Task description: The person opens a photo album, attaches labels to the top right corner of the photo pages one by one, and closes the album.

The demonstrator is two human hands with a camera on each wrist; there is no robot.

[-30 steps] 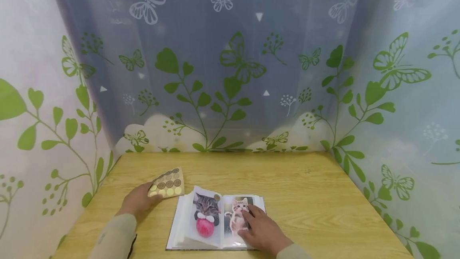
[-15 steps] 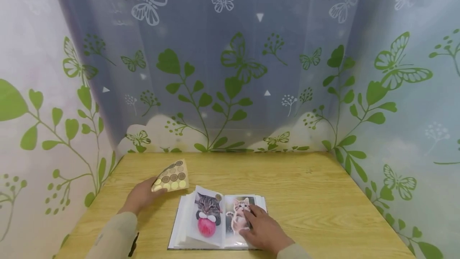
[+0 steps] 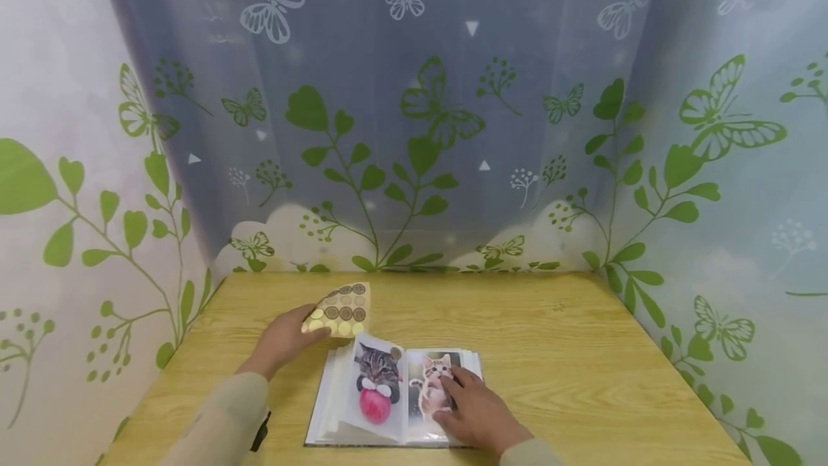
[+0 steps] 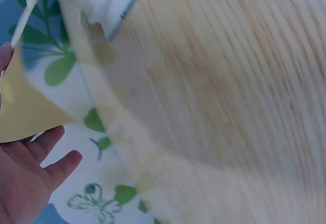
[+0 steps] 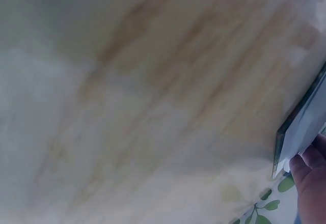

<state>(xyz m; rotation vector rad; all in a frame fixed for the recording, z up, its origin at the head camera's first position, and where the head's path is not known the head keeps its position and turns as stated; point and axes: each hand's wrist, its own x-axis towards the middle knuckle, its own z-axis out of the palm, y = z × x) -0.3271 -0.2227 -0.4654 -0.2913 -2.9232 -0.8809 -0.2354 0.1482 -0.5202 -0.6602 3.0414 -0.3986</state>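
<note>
Pinching the sticker sheet (image 3: 356, 313) by its left side, my left grip (image 3: 284, 339) is closed on it, thumb at the near edge. I hold it raised above the bench (image 3: 621, 372), just beyond the top of the photo album (image 3: 330, 408), with the round stickers facing me, probably so that I can see them and keep them in reach of the pages. The sheet bows, likely because I have it from one side only; whether it touches the leaf below, I cannot tell. The album lies spread on the bench, squarely before me, which should make both pages easy to get at. On its left leaf, lifted slightly at the far corner, is a cat picture (image 3: 375, 383) with a pink ball, and one brown round sticker (image 3: 395, 353) sits near the top right corner. My right grip (image 3: 479, 412) clasps nothing: its fingers lie along the right page, partly over the kitten picture (image 3: 428, 387), and I judge that this weight keeps the page flat and the album steady. Farther out, the leaf-and-butterfly curtain (image 3: 453, 185) rises behind the bench and along both sides.
</note>
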